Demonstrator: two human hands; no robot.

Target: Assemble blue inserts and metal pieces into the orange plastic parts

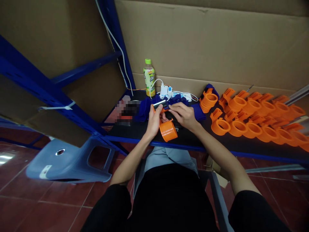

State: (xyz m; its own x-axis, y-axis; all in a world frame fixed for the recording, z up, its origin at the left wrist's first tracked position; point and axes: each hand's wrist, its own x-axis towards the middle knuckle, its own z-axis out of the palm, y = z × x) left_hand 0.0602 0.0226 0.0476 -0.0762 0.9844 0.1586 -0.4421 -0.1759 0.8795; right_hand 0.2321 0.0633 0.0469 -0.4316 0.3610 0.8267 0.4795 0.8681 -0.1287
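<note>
My left hand (154, 121) is closed around an orange plastic part (168, 130) that has a wide ring at its lower end. A dark flat piece with a white toothed edge (159, 104) lies at the top of this part, under my left thumb. From the right, my right hand (183, 116) reaches the same end of the part, its thumb and forefinger pinched at the dark piece's edge. What sits between those fingertips is too small to make out. Dark blue pieces (144, 109) lie on the shelf just behind my hands.
Rows of similar orange ring parts (253, 130) stand on the black shelf to the right. At the back are a green-capped bottle (149, 79) and white chargers with cables (164, 91). A blue shelf post (48, 83) rises at left, beside a blue plastic stool (70, 161).
</note>
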